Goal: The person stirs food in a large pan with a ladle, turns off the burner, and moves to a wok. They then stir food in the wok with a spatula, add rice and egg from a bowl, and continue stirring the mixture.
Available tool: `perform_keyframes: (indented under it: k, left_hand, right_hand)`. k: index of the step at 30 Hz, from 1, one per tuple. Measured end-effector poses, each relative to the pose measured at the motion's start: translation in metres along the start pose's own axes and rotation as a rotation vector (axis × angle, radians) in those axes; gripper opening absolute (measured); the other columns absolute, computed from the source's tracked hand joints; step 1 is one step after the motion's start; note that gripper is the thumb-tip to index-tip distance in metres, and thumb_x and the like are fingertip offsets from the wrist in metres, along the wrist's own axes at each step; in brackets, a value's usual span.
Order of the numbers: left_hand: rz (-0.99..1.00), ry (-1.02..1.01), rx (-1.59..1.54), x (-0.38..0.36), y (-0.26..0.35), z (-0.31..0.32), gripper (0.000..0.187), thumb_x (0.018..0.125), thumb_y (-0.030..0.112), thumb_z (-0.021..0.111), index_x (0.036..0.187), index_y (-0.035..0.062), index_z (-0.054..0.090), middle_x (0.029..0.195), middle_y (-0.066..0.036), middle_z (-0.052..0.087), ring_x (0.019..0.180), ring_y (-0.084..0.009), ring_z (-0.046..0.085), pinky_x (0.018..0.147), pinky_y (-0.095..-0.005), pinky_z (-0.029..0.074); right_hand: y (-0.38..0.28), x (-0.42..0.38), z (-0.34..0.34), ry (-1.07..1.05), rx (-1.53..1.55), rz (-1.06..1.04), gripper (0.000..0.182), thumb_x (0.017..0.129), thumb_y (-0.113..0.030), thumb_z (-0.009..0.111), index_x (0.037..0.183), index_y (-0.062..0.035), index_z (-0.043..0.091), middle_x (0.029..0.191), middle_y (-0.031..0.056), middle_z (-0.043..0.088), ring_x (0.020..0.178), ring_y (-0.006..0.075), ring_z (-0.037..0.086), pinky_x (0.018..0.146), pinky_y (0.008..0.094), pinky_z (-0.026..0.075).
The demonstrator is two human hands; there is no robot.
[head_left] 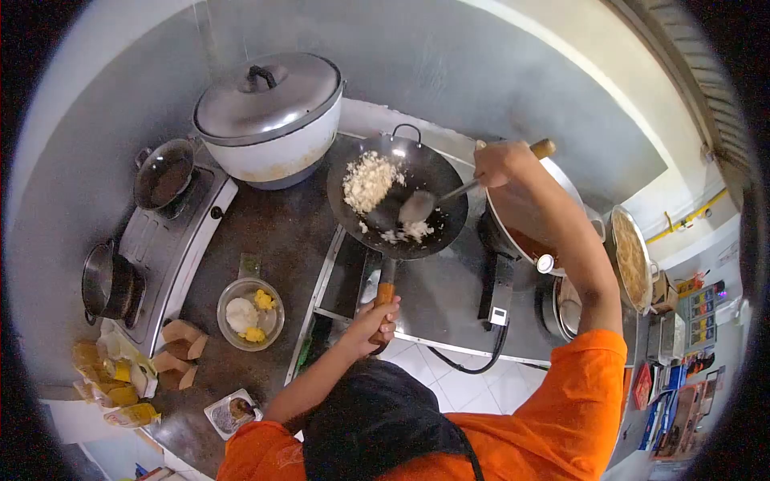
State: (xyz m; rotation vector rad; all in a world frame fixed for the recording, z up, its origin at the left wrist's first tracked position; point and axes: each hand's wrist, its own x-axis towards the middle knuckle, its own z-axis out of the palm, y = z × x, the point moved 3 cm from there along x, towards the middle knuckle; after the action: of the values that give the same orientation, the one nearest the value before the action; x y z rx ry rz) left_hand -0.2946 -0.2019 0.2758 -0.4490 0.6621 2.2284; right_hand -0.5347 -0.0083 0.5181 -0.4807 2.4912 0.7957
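Observation:
My left hand (375, 323) is wrapped round the wooden handle (386, 295) of a dark wok (443, 227). Above the wok's right side, my right hand (507, 163) grips a long metal wok spatula (459, 191) with a wooden handle end (543, 148). The spatula's blade is down inside the wok, slightly blurred. A heap of whitish rice (371, 183) lies on the wok's left side, with a smaller patch of rice (416, 231) just below the blade.
A big lidded white pot (273, 152) stands behind on the left. Right of the wok is a large pot of brownish liquid (525, 220). A clear bowl (278, 330) holds white and yellow food. Two small pans (164, 176) sit on a stove (180, 248) at far left.

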Motion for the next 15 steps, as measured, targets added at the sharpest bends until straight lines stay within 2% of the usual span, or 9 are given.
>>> perform_keyframes:
  k: [1, 3, 4, 5, 8, 9, 11, 12, 15]
  left_hand:
    - [-0.004, 0.001, 0.003, 0.006, -0.002, -0.006, 0.022, 0.088, 0.013, 0.060, 0.108, 0.0136, 0.050, 0.069, 0.004, 0.045, 0.047, -0.0053, 0.039, 0.042, -0.0217, 0.034]
    - [-0.028, -0.054, -0.034, 0.021, -0.007, -0.022, 0.022, 0.088, 0.012, 0.059, 0.108, 0.0135, 0.050, 0.069, 0.004, 0.044, 0.048, -0.0052, 0.039, 0.042, -0.0220, 0.034]
    - [-0.021, -0.059, -0.033, 0.022, -0.007, -0.020, 0.022, 0.088, 0.012, 0.059, 0.108, 0.0135, 0.050, 0.069, 0.004, 0.044, 0.048, -0.0052, 0.039, 0.042, -0.0220, 0.034]
    - [-0.003, -0.050, -0.011, 0.021, -0.007, -0.018, 0.022, 0.088, 0.012, 0.059, 0.109, 0.0137, 0.050, 0.069, 0.004, 0.044, 0.047, -0.0051, 0.039, 0.041, -0.0221, 0.033]
    - [0.001, -0.038, -0.018, 0.005, -0.001, -0.005, 0.022, 0.088, 0.012, 0.059, 0.109, 0.0140, 0.050, 0.069, 0.004, 0.044, 0.047, -0.0051, 0.039, 0.041, -0.0222, 0.033]
    - [-0.016, -0.038, -0.037, 0.000, -0.001, -0.003, 0.023, 0.088, 0.012, 0.059, 0.109, 0.0141, 0.050, 0.068, 0.004, 0.045, 0.047, -0.0052, 0.039, 0.042, -0.0222, 0.033]
    - [0.000, -0.043, -0.019, 0.014, -0.006, -0.014, 0.022, 0.088, 0.013, 0.059, 0.109, 0.0140, 0.050, 0.068, 0.004, 0.045, 0.047, -0.0053, 0.039, 0.042, -0.0221, 0.033]
    - [0.023, -0.053, -0.002, 0.021, -0.009, -0.020, 0.022, 0.088, 0.013, 0.059, 0.108, 0.0140, 0.050, 0.068, 0.004, 0.045, 0.047, -0.0054, 0.039, 0.042, -0.0220, 0.033]
    - [0.029, 0.006, -0.041, 0.017, -0.016, -0.006, 0.018, 0.091, 0.013, 0.056, 0.109, 0.0125, 0.051, 0.068, 0.005, 0.046, 0.047, -0.0046, 0.040, 0.039, -0.0202, 0.031]
  right_hand:
    - [0.006, 0.025, 0.018, -0.002, 0.005, 0.002, 0.028, 0.085, -0.029, 0.054, 0.099, -0.0086, 0.066, 0.093, 0.0176, 0.063, 0.091, 0.0317, 0.061, 0.078, 0.0435, 0.048]
    - [0.004, 0.072, 0.047, 0.421, -0.084, -0.370, 0.029, 0.083, -0.033, 0.056, 0.091, -0.0081, 0.068, 0.085, 0.0153, 0.066, 0.083, 0.0291, 0.064, 0.071, 0.0429, 0.050]
    - [0.007, 0.074, 0.054, 0.416, 0.139, -0.323, 0.030, 0.082, -0.034, 0.057, 0.088, -0.0079, 0.069, 0.082, 0.0137, 0.066, 0.078, 0.0294, 0.064, 0.069, 0.0419, 0.051]
    - [0.005, 0.061, 0.039, 0.422, 0.131, -0.325, 0.030, 0.082, -0.034, 0.057, 0.088, -0.0079, 0.069, 0.082, 0.0137, 0.066, 0.078, 0.0294, 0.064, 0.069, 0.0419, 0.051]
    - [0.011, 0.021, 0.009, -0.066, -0.044, -0.240, 0.030, 0.083, -0.034, 0.055, 0.093, -0.0091, 0.068, 0.082, 0.0165, 0.065, 0.080, 0.0321, 0.063, 0.072, 0.0413, 0.051]
    - [0.007, 0.031, 0.016, -0.069, -0.042, -0.243, 0.030, 0.083, -0.034, 0.055, 0.093, -0.0091, 0.068, 0.082, 0.0165, 0.065, 0.080, 0.0321, 0.063, 0.072, 0.0413, 0.051]
    - [-0.002, 0.050, 0.025, 0.230, 0.055, -0.107, 0.030, 0.082, -0.034, 0.056, 0.094, -0.0094, 0.068, 0.076, 0.0138, 0.065, 0.076, 0.0302, 0.063, 0.069, 0.0401, 0.050]
    - [-0.003, 0.047, 0.027, 0.228, 0.060, -0.105, 0.030, 0.082, -0.034, 0.056, 0.094, -0.0094, 0.068, 0.076, 0.0138, 0.065, 0.076, 0.0302, 0.063, 0.069, 0.0401, 0.050]
    - [-0.016, -0.002, -0.011, -0.160, 0.186, -0.115, 0.027, 0.081, -0.028, 0.055, 0.096, -0.0094, 0.068, 0.082, 0.0130, 0.067, 0.082, 0.0322, 0.064, 0.073, 0.0417, 0.051]
